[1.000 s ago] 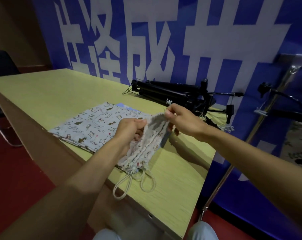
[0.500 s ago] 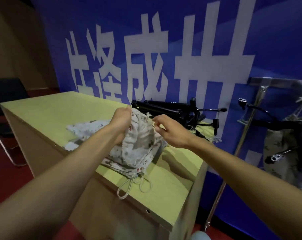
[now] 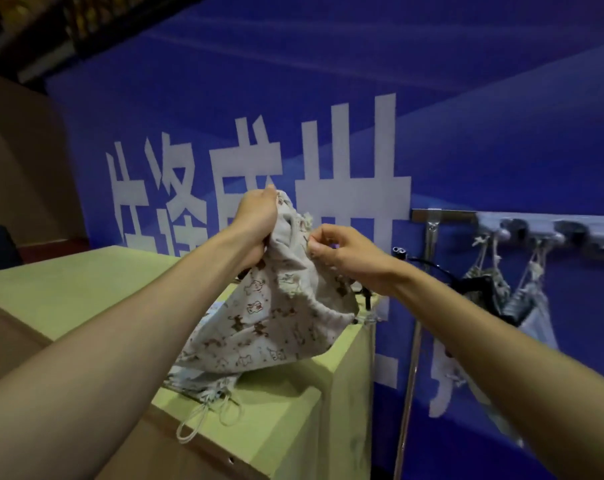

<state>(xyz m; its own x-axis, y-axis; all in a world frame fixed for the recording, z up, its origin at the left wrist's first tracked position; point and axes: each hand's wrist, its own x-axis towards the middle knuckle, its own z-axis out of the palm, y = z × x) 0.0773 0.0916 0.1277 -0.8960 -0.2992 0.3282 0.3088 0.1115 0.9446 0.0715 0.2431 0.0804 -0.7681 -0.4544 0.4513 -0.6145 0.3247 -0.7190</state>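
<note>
At the worktop's (image 3: 68, 292) near edge, white drawstring cords (image 3: 209, 405) loop over the lip, trailing from a printed cloth drawstring bag (image 3: 276, 323) whose lower end rests on the yellow-green surface close to the right-hand corner. The rest of the bag is drawn up into the air above the worktop, hanging slack between two bare hands. The left hand (image 3: 255, 220) has its fingers wrapped round a bunched fistful of the bag's top. Just beside it, the right hand (image 3: 345, 251) pinches the gathered rim between thumb and forefinger (image 3: 316, 245), its other fingers curled. Behind stands a blue banner (image 3: 328, 81) with large white characters. To the right, a metal rail (image 3: 442, 213) carries hooks from which more cloth bags (image 3: 536, 306) hang, blurred.
</note>
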